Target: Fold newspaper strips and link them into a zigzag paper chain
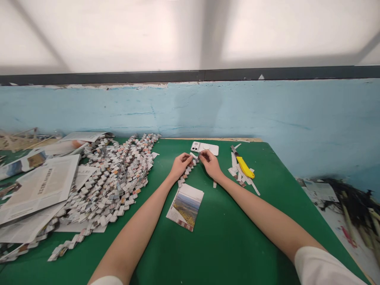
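Note:
Pinched in my left hand (180,165) is the upper end of a short folded-paper chain (186,175), which trails down below the fingers. My right hand (210,163) is closed at the same end, fingertips on a small paper strip (194,156) that joins the chain. Just under the chain lies a stack of cut paper (186,206) with a landscape photo on top. A white phone (212,149) rests face down right behind my right hand.
A yellow-handled knife (245,168) lies on paper strips (237,174) to the right. At left, a big heap of folded-paper chain (109,186) spreads beside newspaper sheets (44,186). The green table (225,245) ends at a blue wall (267,111).

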`<move>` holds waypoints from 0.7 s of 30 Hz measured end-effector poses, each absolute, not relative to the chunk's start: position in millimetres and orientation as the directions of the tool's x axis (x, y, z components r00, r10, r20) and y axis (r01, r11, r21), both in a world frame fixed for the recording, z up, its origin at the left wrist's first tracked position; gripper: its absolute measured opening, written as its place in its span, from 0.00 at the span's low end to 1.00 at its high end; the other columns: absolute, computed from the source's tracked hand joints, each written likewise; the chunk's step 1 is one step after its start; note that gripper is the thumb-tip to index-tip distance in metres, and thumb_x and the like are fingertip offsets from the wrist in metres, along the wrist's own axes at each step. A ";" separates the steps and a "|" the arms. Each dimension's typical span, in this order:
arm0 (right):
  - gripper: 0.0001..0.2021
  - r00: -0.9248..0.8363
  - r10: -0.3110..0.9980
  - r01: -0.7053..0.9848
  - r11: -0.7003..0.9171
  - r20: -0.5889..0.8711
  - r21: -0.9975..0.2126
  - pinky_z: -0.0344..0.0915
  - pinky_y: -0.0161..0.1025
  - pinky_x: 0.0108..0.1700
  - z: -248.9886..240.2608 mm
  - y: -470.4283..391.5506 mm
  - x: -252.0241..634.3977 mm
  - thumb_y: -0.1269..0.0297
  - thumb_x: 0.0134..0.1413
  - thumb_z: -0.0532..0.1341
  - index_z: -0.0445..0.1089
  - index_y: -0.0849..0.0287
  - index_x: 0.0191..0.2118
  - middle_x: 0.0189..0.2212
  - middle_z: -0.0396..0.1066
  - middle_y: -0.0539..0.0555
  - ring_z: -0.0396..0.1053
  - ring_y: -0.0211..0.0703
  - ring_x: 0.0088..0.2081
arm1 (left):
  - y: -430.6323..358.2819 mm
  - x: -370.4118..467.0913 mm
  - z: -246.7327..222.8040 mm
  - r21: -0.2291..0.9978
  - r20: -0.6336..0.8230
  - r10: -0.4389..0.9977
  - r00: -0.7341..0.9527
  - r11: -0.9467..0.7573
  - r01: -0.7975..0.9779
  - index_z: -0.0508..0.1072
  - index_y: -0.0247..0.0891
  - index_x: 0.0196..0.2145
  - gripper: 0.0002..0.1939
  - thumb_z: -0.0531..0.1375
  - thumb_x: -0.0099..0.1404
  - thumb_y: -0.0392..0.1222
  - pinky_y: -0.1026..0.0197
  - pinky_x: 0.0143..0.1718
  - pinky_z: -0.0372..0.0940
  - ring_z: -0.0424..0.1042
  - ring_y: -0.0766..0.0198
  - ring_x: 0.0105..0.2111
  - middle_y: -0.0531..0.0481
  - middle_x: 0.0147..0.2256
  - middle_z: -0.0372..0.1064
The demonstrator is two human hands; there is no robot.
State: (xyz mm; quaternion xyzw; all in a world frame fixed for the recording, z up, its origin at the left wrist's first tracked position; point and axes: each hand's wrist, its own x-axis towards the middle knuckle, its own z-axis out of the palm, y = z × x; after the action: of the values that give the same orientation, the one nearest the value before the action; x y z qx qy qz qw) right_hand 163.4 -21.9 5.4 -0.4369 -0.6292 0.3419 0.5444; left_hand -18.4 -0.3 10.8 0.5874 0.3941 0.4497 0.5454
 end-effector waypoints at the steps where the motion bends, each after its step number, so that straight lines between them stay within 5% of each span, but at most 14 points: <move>1: 0.13 -0.021 0.922 0.168 0.384 0.386 -0.908 0.65 0.40 0.41 5.3 -22.1 163.4 0.51 0.65 0.57 0.65 0.56 0.40 0.35 0.67 0.53 0.66 0.45 0.36 | -0.7 -18.0 10.9 0.995 0.099 0.952 0.291 -0.100 -0.013 0.72 0.37 0.35 0.18 0.65 0.62 0.56 0.63 0.30 0.65 0.70 0.66 0.24 0.50 0.25 0.74; 21: 0.12 -0.066 0.910 0.068 0.413 0.409 -0.908 0.66 0.40 0.43 6.3 -25.3 161.4 0.51 0.64 0.61 0.69 0.55 0.40 0.36 0.69 0.52 0.68 0.44 0.38 | -5.6 -15.4 15.5 0.974 0.125 0.951 0.283 -0.172 0.149 0.74 0.35 0.29 0.21 0.65 0.60 0.58 0.63 0.28 0.63 0.70 0.64 0.24 0.47 0.24 0.73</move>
State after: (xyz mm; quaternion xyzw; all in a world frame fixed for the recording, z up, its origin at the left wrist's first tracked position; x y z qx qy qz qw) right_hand 161.4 -25.3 6.3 -0.3903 -0.6262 0.3755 0.5608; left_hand -15.4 -5.6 15.5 0.6415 0.4286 0.4180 0.4796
